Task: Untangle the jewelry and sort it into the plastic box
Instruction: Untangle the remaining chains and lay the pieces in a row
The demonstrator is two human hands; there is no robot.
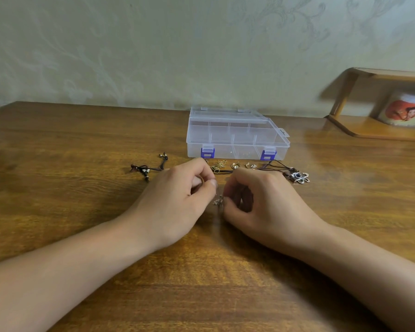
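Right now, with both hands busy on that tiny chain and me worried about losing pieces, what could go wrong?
1. Both hands pinch the small chain; pulling apart may tighten the knot or snap it.
2. The box looks latched, so a freed piece has nowhere to go yet.
3. The loose earrings near the knuckles could get knocked away.

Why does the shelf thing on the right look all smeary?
In the head view, the wooden shelf and the cup on it are blurred at the wide-angle edge; the plastic box is sharper; the tiny chain between the left hand and right hand is too blurry to make out.
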